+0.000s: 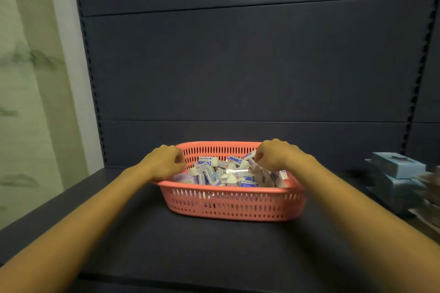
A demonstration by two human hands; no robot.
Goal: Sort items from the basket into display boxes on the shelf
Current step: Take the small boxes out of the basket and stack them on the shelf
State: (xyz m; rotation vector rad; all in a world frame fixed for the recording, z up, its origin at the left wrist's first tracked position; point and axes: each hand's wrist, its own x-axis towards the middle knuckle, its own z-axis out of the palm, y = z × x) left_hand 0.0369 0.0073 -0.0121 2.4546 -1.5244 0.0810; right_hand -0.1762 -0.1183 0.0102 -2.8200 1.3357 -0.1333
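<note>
Curled fingers of the left hand at its left rim and of the right hand among white-and-blue eraser packs, either grip unclear, meet the slotted pink basket on the dark shelf.

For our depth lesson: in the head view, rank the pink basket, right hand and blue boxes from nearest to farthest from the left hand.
1. pink basket: left rim at the left hand.
2. right hand: over the basket's right side.
3. blue boxes: far right.
</note>
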